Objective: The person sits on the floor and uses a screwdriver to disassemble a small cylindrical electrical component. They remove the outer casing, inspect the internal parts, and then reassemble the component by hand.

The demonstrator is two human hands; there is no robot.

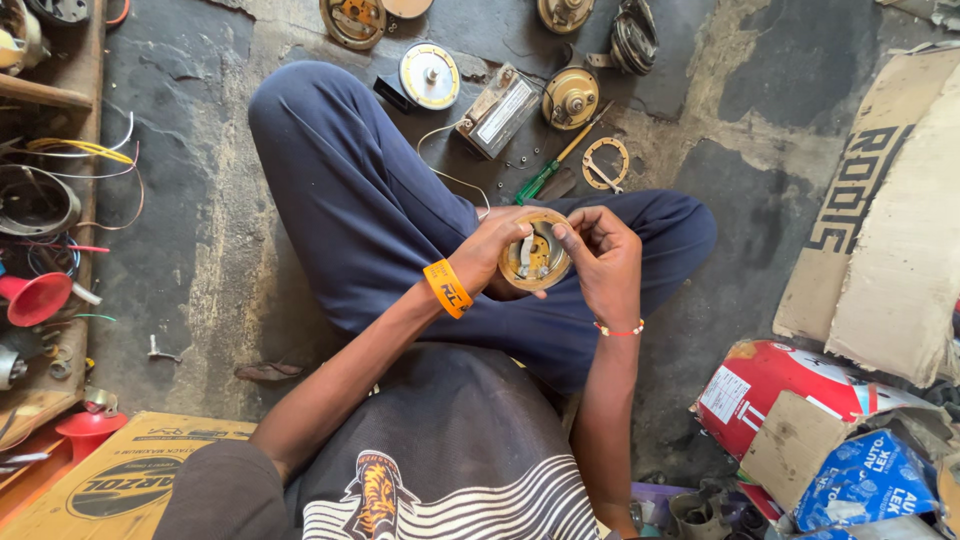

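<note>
A round, open horn body with metal contact parts inside rests over my lap. My left hand, with an orange wristband, grips its left rim, thumb reaching across the inside. My right hand, with a beaded bracelet, holds the right rim, fingertips on its upper edge. I sit cross-legged in dark blue trousers on a rough concrete floor.
On the floor ahead lie a green-handled screwdriver, a gasket ring, several round horn units, a metal box part and a white-faced disc. Cardboard sheets lie right, a cluttered shelf with red horn trumpets left.
</note>
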